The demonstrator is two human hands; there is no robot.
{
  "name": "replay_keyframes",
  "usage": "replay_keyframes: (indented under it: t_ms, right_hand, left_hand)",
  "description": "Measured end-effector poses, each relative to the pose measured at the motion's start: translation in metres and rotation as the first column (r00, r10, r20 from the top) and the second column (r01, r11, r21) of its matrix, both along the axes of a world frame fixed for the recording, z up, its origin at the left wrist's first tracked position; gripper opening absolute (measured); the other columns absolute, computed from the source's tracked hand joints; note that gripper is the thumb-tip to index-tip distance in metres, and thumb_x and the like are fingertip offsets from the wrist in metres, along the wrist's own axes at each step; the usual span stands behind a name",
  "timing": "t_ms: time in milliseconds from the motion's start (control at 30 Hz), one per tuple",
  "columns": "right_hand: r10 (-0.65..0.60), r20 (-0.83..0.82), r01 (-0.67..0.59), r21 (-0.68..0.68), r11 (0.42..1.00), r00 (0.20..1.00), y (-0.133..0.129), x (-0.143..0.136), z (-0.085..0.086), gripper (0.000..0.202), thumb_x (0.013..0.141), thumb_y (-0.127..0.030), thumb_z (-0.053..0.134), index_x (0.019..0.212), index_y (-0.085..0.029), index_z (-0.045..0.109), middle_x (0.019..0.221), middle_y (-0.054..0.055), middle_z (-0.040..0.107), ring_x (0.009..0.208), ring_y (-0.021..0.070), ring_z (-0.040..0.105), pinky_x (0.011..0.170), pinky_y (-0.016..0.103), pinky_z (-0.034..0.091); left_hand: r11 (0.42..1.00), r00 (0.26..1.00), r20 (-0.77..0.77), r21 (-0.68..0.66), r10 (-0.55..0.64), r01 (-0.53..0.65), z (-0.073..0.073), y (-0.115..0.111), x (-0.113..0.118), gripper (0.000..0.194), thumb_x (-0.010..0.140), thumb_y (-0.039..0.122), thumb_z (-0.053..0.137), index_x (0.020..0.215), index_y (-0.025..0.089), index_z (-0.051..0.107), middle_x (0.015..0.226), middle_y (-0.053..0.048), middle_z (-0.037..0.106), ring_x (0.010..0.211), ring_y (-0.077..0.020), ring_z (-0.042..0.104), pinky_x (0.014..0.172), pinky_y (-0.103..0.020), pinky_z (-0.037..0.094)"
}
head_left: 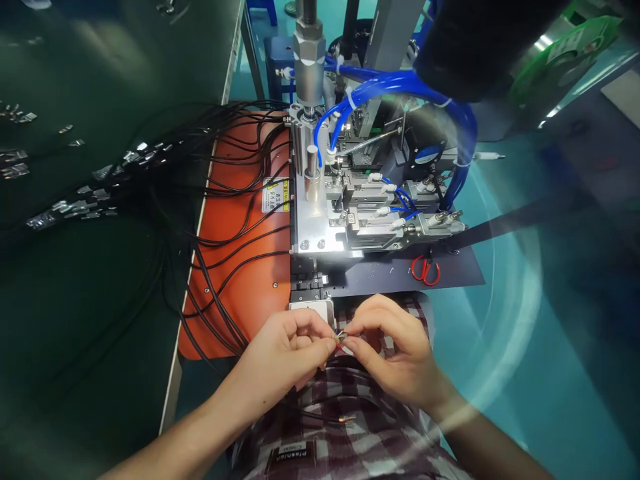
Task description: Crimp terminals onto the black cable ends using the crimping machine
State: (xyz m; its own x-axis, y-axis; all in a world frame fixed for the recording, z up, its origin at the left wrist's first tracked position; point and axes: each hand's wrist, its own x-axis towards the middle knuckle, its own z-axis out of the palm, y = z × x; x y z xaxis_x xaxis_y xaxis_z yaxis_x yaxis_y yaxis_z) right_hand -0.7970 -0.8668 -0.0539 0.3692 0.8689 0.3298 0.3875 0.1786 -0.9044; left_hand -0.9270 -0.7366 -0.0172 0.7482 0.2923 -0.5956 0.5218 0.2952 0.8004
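Above my lap, my left hand (295, 350) pinches the small coloured wires (339, 337) at a cable end between thumb and forefinger. From the right, my right hand (393, 347) closes thumb and forefinger on the other side of those same wires. Red, yellow and white strands show in the narrow gap between the fingertips. Another black cable (320, 417) with a bare, copper-coloured end lies on the checkered cloth (380, 433) below my hands.
An orange machine cover (245, 267) carries several black cables, which run to metal connectors (90, 200) on the dark table (60, 287). Ahead stands a metal machine (313, 213) with blue hoses (400, 83). Red-handled scissors (426, 271) lie on its grey base plate (390, 277).
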Motion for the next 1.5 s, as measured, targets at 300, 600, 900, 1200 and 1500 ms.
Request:
replay_keyframes:
  t_ms: [300, 600, 900, 1200, 1500]
  right_hand:
    - [-0.039, -0.15, 0.022, -0.114, 0.993, 0.988, 0.002, -0.008, -0.002, 0.011, 0.084, -0.011, 0.061, 0.079, -0.02, 0.058, 0.077, -0.002, 0.053, 0.063, 0.0109, 0.047, 0.053, 0.024, 0.037]
    - [-0.064, -0.495, -0.071, -0.25, 0.966, 0.867, 0.004, -0.013, -0.002, 0.012, 0.087, -0.02, 0.056, 0.075, -0.019, 0.054, 0.072, -0.003, 0.046, 0.063, 0.0114, 0.04, 0.058, 0.026, 0.034]
    - [-0.099, -0.457, -0.025, -0.258, 0.966, 0.884, 0.003, -0.015, 0.005, 0.008, 0.084, -0.02, 0.058, 0.076, -0.018, 0.058, 0.073, -0.002, 0.051, 0.064, 0.0117, 0.045, 0.059, 0.025, 0.037]
    - [-0.165, -0.394, 0.026, -0.334, 0.942, 0.904, 0.007, -0.017, 0.008, 0.012, 0.085, -0.023, 0.058, 0.073, -0.018, 0.058, 0.071, -0.002, 0.052, 0.06, 0.0118, 0.046, 0.056, 0.025, 0.037]
    - [-0.133, -0.506, -0.076, -0.372, 0.925, 0.852, 0.011, -0.012, 0.001, 0.018, 0.09, -0.031, 0.055, 0.077, -0.019, 0.053, 0.06, -0.006, 0.046, 0.048, 0.009, 0.041, 0.046, 0.023, 0.033]
  left_hand:
    - [1.0, 1.0, -0.005, 0.014, -0.003, 0.003, 0.0, -0.002, -0.001, 0.021, 0.074, 0.035, 0.062, 0.074, 0.015, 0.055, 0.049, 0.006, 0.045, 0.039, -0.0047, 0.035, 0.039, -0.017, 0.021]
    - [0.998, 0.999, 0.003, 0.041, 0.047, -0.047, 0.001, -0.004, -0.002, 0.019, 0.074, 0.033, 0.061, 0.077, 0.015, 0.058, 0.051, 0.007, 0.043, 0.042, -0.005, 0.034, 0.041, -0.017, 0.024]
    - [0.997, 0.998, 0.018, 0.046, 0.063, -0.063, 0.001, -0.004, 0.0, 0.021, 0.076, 0.035, 0.061, 0.073, 0.014, 0.058, 0.05, 0.006, 0.042, 0.041, -0.0046, 0.033, 0.039, -0.017, 0.022]
    - [0.995, 0.997, 0.023, 0.068, 0.068, -0.07, 0.001, -0.006, -0.001, 0.019, 0.077, 0.033, 0.061, 0.073, 0.014, 0.058, 0.051, 0.006, 0.041, 0.043, -0.0054, 0.033, 0.04, -0.017, 0.022]
    - [0.965, 0.997, 0.057, 0.253, 0.061, -0.073, -0.001, -0.007, -0.003, 0.022, 0.08, 0.033, 0.059, 0.072, 0.013, 0.061, 0.06, 0.002, 0.046, 0.054, -0.0083, 0.037, 0.048, -0.02, 0.027]
